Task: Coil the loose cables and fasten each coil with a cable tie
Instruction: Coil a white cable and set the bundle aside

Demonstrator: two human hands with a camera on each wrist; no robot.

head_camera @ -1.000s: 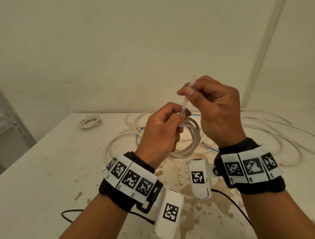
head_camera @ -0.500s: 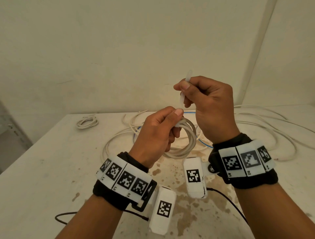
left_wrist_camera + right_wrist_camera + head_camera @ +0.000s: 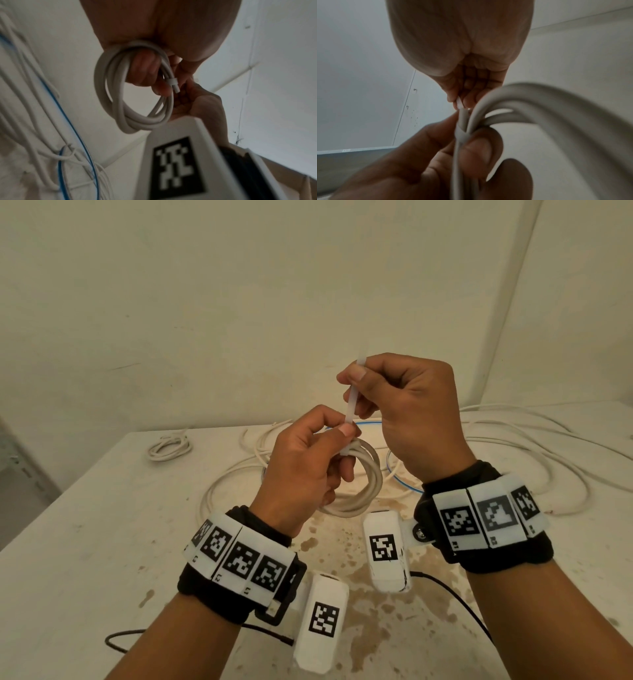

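My left hand (image 3: 320, 455) holds a small coil of white cable (image 3: 368, 484) in the air above the table, fingers curled through the loops (image 3: 137, 94). A white cable tie (image 3: 352, 402) is wrapped round the coil at the top; its band (image 3: 461, 133) sits tight on the strands and its head (image 3: 173, 82) shows in the left wrist view. My right hand (image 3: 394, 405) pinches the tie's free tail between thumb and forefinger, just above the left hand. The tail's tip sticks up past the right thumb.
Loose white cables (image 3: 534, 453) and a thin blue one (image 3: 400, 484) sprawl over the stained white table (image 3: 102, 542) beyond my hands. A small tied white coil (image 3: 169, 445) lies at the far left. A black wire (image 3: 452, 590) trails near my wrists. Walls close behind.
My right hand has drawn the tie's tail upward and away from the left hand, so more tail shows between the hands. The coil stays in the left hand.
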